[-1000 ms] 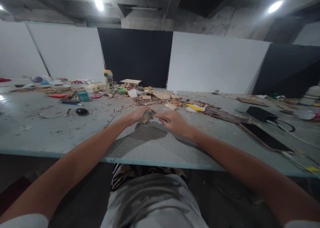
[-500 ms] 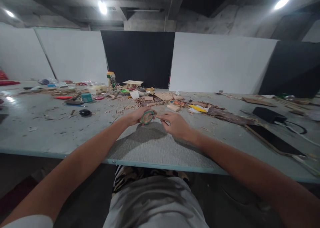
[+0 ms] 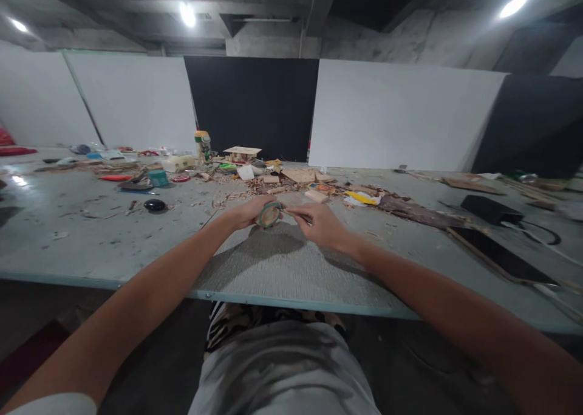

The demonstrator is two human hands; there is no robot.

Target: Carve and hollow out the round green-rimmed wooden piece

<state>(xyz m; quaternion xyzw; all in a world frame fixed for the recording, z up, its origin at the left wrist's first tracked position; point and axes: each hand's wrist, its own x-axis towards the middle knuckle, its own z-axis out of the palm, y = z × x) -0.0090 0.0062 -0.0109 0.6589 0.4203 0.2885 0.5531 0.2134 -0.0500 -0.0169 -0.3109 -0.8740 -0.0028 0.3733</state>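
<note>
My left hand (image 3: 250, 212) is closed around a small round piece (image 3: 269, 215) with a green rim and a wood-coloured face, tilted toward me just above the table. Pinched in my right hand (image 3: 319, 222) is a thin stick-like tool (image 3: 291, 212); its tip meets or nearly meets the right edge of the round piece, and I cannot tell what sort of tool it is. Both hands cast a shadow on the grey textured mat (image 3: 282, 275) below them.
Wood scraps and shavings (image 3: 273, 190) litter the table behind my hands. A black mouse-shaped object (image 3: 155, 205) lies left. At right are a bark strip (image 3: 416, 211), a phone (image 3: 501, 255) and a black box with a cable (image 3: 492, 209). A bottle (image 3: 203, 147) stands at the back.
My right hand has shifted slightly and its fingers look more curled around the tool. The round piece has turned or tilted a little in my left hand.
</note>
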